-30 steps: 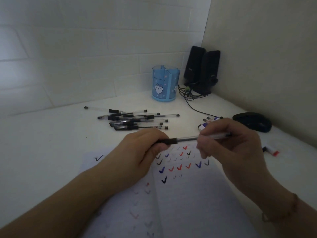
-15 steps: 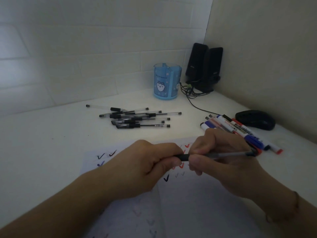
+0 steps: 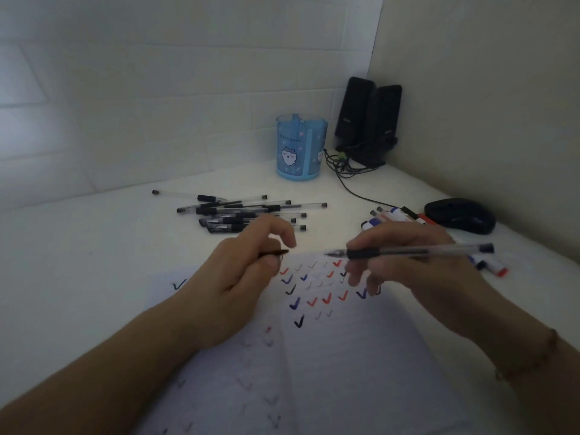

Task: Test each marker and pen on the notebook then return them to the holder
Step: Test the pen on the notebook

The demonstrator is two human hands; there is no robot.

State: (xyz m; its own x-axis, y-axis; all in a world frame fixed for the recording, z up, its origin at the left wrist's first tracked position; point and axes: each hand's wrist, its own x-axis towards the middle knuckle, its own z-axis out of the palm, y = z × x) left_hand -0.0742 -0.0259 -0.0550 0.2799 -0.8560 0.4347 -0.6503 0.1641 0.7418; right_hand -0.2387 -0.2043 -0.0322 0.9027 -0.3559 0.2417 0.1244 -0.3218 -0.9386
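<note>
Currently my right hand (image 3: 417, 271) pinches the uncapped pen (image 3: 408, 251) at its black rubber sleeve, right of frame centre, tip pointing left above the notebook (image 3: 329, 356). My left hand (image 3: 241, 277) pinches the cap (image 3: 276, 253) between curled fingers, just left of centre. Judged light, stiff and slick along its clear barrel, the pen is best gripped at the sleeve. The holder (image 3: 301, 146) stands upper centre, well apart.
</note>
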